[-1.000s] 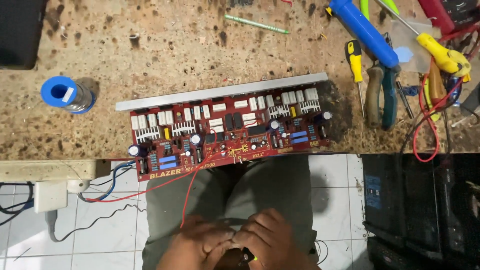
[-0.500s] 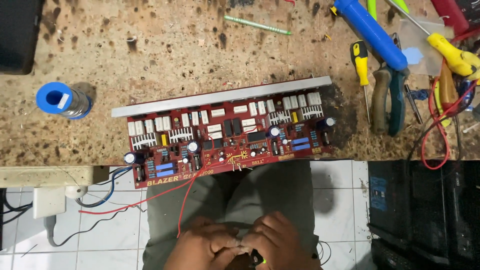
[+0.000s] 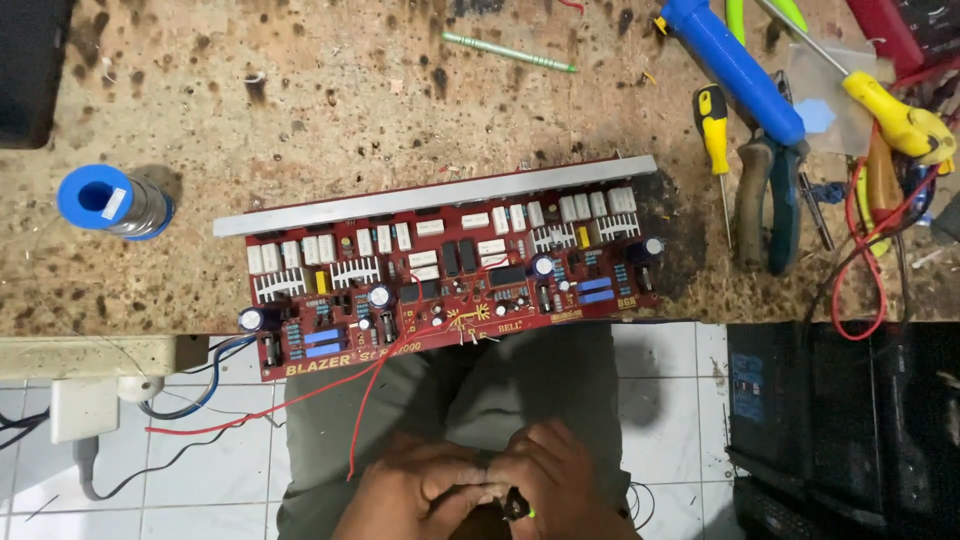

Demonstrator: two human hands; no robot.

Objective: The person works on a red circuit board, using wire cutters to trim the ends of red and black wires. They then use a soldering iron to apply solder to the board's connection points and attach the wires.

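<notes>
Left hand [image 3: 420, 490] and right hand [image 3: 560, 480] meet, fingertips pinched together (low in view).

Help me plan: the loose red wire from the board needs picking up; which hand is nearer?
Probably the left hand: the red wire hangs just beside it, while the right hand sits farther off, pinching a small dark part.

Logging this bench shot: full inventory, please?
circuit board: 1, red with a grey metal strip, bench front edge
solder spool: 1, blue ends, bench left
red wire: 1, hanging from the board over the lap
small screwdriver: 1, yellow and black, right of the board
pliers: 1, dark green grips, bench right
blue tool: 1, top right
left hand: pinching a small part, kind unclear, in the lap
right hand: touching the left hand
</notes>
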